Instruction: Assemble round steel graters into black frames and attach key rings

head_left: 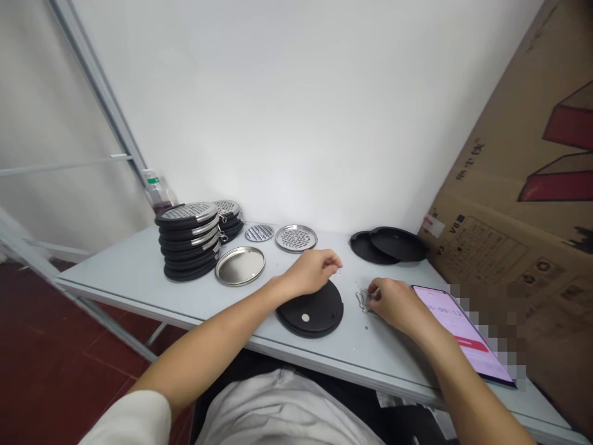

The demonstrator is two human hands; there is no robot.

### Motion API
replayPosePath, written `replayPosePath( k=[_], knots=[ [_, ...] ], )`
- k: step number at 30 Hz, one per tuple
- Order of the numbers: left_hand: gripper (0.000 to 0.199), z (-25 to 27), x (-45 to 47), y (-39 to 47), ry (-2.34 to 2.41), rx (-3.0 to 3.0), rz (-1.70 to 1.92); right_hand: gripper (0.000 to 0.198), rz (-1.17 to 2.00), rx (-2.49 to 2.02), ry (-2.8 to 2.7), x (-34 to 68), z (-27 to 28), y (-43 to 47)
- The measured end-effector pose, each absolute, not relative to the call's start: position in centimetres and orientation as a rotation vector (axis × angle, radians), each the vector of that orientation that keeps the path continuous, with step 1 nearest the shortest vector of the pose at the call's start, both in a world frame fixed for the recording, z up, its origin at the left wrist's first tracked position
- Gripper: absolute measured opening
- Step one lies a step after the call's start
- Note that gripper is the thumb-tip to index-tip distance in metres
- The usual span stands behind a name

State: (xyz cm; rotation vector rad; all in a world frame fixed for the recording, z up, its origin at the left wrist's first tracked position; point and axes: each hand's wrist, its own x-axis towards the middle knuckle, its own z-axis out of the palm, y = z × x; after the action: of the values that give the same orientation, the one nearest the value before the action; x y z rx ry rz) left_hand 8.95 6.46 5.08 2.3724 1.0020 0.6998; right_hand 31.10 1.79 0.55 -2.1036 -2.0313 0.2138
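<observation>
My left hand (315,269) is held over the far edge of a round black disc (311,312), its thumb and fingers pinched around something tiny and pale that I cannot make out. The disc lies flat and carries a small white round spot (305,318). To its right, my right hand (391,300) rests on the table with fingers closed at a small heap of metal wire clips (362,301). The fingertips hide part of the heap. A shallow silver lid (240,266) and a round metal grater plate (296,238) lie beyond the left forearm.
Stacked black-rimmed graters (189,241) stand at the left, before a plastic bottle (157,190). Another grater plate (259,232) lies near the wall. Two black round trays (399,244) overlap at the back. A lit phone (456,327) and large cardboard box (519,204) are at the right.
</observation>
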Motion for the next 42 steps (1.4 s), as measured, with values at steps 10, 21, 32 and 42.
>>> replayPosePath(
  k=[10, 21, 32, 42],
  knots=[
    [0.014, 0.8, 1.1, 3.0, 1.030, 2.070, 1.159, 0.020, 0.214, -2.072, -2.029, 31.4, 0.0, 2.4],
    [0.013, 0.3, 0.2, 3.7, 1.118, 1.978, 1.439, 0.027, 0.646, -1.410, -1.487, 27.0, 4.8, 0.6],
    [0.004, 0.7, 0.5, 1.9, 0.820, 2.330, 1.457, 0.017, 0.478, -0.838, -1.586, 18.5, 1.3, -1.4],
    [0.008, 1.0, 0.5, 1.6, 0.811, 2.300, 1.400, 0.029, 0.044, -0.761, -1.830, 18.3, -0.2, -1.3]
  ],
)
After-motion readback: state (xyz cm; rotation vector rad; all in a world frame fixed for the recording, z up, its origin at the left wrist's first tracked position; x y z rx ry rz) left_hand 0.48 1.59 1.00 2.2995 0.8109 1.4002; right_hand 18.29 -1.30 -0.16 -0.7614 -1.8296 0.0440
